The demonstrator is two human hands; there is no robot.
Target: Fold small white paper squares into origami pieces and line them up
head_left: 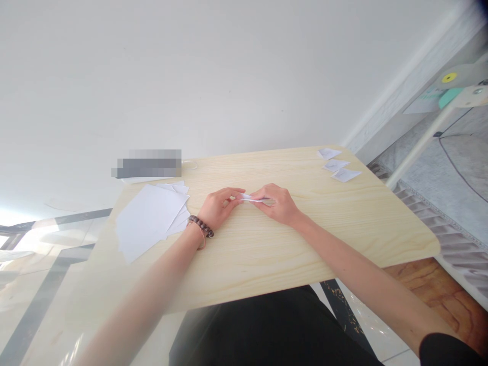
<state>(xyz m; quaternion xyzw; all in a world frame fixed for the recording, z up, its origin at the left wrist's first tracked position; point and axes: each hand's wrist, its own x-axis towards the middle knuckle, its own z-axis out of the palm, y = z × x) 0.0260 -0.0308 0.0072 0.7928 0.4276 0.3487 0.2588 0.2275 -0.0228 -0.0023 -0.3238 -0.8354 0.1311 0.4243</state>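
Pinching from both ends, here come the two hands on a small folded paper [246,197], out to the right of the paper stack [150,216] on the desk [247,279]. The left hand [220,206], nearer the stack, has a narrow grip on one end, thumb below and fingers above. The right hand [279,203], farther from the stack, matches it on the other end, its fingertips close together on the paper. And it's a thin target, seen nearly edge-on! How many layers lie inside, I cannot tell; whether it touches the desk, I can't tell either.

What does good work look like here? Light, level pressure, I'd say: thumbs in line, layers flush, one end steady while the other gets pressed. Squeeze unevenly and the edge could skew; tug too hard and thin paper might crumple or tear. A firm surface underneath would probably help sharpen a crease. Well to the right of the stack, and farther back, lie three small folded pieces [336,165].
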